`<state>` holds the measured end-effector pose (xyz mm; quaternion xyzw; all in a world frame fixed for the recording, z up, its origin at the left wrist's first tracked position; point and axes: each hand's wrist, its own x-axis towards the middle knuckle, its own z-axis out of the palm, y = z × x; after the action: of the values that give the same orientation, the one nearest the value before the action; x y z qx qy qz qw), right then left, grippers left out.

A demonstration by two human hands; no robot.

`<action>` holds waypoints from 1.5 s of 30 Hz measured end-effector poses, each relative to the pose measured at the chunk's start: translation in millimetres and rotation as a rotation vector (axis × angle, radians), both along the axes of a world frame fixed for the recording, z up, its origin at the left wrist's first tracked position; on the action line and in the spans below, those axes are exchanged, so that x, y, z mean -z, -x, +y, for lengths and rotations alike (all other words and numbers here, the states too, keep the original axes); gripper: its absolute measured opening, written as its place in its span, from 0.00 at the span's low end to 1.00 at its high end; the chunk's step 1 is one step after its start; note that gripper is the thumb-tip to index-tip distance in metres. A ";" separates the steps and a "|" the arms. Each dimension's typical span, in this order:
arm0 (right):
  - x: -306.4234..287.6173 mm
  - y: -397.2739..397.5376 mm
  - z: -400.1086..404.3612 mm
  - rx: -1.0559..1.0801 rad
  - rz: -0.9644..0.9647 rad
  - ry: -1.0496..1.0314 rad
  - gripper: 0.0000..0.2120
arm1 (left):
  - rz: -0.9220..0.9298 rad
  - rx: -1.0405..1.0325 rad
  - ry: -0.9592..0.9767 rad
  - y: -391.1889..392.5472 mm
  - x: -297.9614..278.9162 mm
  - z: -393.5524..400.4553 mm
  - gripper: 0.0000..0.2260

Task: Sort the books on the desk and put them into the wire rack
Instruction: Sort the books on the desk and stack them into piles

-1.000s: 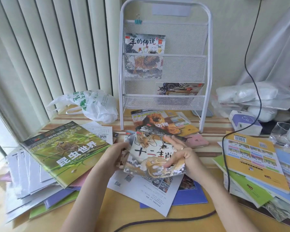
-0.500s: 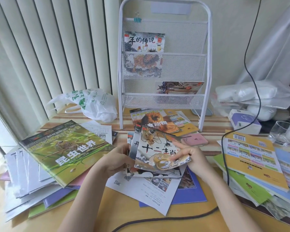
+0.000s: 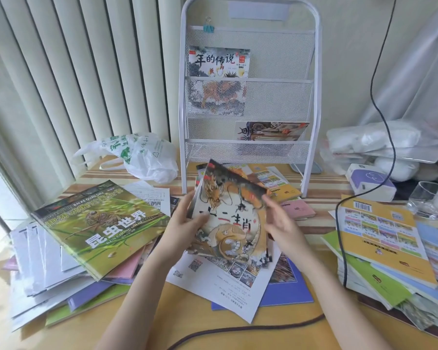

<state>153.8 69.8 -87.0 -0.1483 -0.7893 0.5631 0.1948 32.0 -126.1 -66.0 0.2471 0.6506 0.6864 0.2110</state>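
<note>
White mesh wire rack [image 3: 249, 152] stands behind as the left hand [image 3: 185, 227] grips a dragon-cover picture book [image 3: 229, 218] raised above the desk [image 3: 142, 322], right hand [image 3: 280, 221] pinching its edge.

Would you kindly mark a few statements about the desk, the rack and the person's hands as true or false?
1. Both hands hold the dragon picture book. True: the left hand grips its left edge and the right hand its right edge.
2. The wire rack holds no books. False: one book stands in the upper pocket and another lies in the lower pocket.
3. The green insect book lies on the pile at the left of the desk. True.
4. The white plastic bag sits to the right of the rack. False: it sits to its left.
5. The dragon book lies flat on the desk. False: it is raised and tilted.
</note>
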 end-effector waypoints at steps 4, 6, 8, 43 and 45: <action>-17.2 3.9 -1.2 0.071 0.148 0.206 0.28 | 0.206 0.055 -0.177 -3.7 -11.4 0.1 0.38; -33.0 2.2 -5.9 0.078 0.175 0.128 0.11 | 0.203 0.098 -0.164 -7.2 -14.7 0.3 0.34; -43.4 0.2 -4.7 0.082 0.221 0.132 0.11 | 0.117 0.104 -0.171 -5.1 -15.5 -2.3 0.29; -26.0 -33.1 28.1 0.322 -0.382 0.091 0.19 | -0.308 -0.405 0.096 19.5 -19.3 22.9 0.18; -26.3 -36.5 27.7 0.262 -0.490 0.104 0.16 | -0.332 -0.433 0.118 27.4 -21.7 16.6 0.25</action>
<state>190.3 97.5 -60.6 -0.3908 -0.7569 0.5203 0.0613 4.6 -109.5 -44.3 -0.0261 0.6835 0.7076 0.1770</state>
